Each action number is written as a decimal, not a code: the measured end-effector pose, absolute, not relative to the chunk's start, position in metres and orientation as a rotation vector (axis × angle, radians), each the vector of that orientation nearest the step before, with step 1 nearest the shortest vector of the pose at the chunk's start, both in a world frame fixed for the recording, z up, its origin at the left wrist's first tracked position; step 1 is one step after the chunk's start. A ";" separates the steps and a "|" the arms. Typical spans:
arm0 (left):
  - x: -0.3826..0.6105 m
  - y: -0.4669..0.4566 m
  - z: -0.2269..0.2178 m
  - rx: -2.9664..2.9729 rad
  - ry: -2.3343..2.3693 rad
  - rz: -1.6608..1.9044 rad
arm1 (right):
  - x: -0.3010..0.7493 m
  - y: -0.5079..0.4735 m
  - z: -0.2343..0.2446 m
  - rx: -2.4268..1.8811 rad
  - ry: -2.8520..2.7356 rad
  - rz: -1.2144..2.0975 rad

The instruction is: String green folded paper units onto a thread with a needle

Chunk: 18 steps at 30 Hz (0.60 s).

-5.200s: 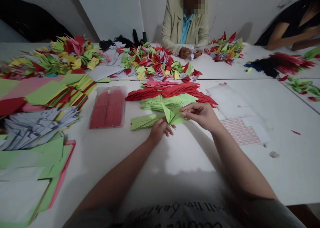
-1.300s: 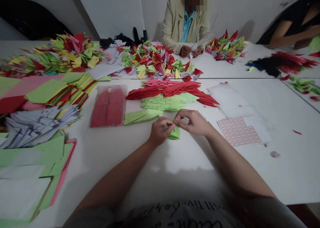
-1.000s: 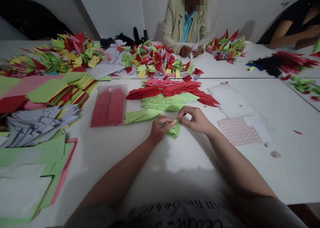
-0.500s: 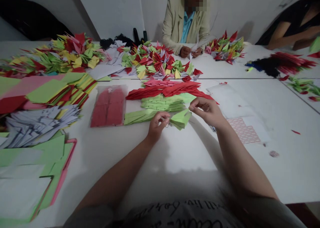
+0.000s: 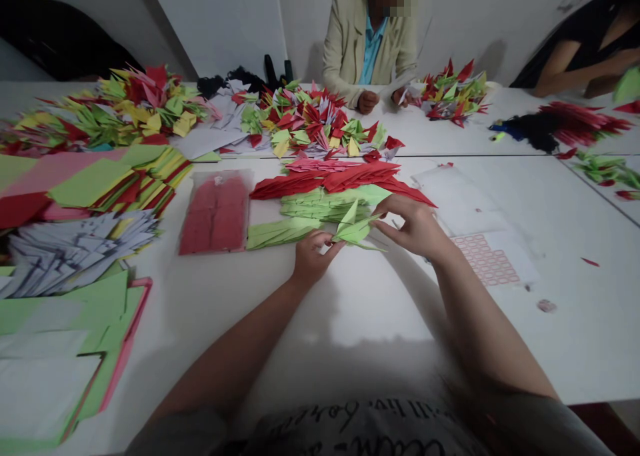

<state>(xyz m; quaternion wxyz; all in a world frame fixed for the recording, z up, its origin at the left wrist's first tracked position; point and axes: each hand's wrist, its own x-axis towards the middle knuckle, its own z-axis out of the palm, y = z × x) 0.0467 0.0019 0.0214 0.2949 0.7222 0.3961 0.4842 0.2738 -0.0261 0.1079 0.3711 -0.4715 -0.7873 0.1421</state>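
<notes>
A folded piece of light green origami paper (image 5: 356, 231) with pointed flaps stands up from the white table (image 5: 350, 309), just in front of the stacks. My left hand (image 5: 314, 257) grips its left end with the fingertips. My right hand (image 5: 413, 226) holds its right side between the thumb and fingers. Both hands are low over the tabletop. A row of pale green folded units (image 5: 283, 234) lies close to my left hand, and a stack of green folded units (image 5: 325, 206) lies just beyond the paper.
Red folded units (image 5: 320, 181) lie beyond the green stack, with a red pack in clear plastic (image 5: 216, 213) to the left. Paper stacks and folders fill the left side. A pink-printed label sheet (image 5: 487, 259) lies right. A co-worker's hands (image 5: 380, 99) work across the table among origami piles.
The green paper has opened out from a small folded bundle into a spread shape with raised points. My hands have moved apart, and my right hand has come back onto the paper.
</notes>
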 end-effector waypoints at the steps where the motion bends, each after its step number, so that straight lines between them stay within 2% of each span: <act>1: 0.047 0.002 0.021 1.945 1.066 1.309 | 0.274 -0.026 0.108 -1.199 -2.078 0.299; 4: 0.047 0.001 0.020 2.012 1.063 1.362 | 0.275 -0.025 0.107 -1.154 -2.221 0.199; 18: 0.045 -0.001 0.021 2.026 1.007 1.306 | 0.261 -0.028 0.097 -1.194 -2.420 0.283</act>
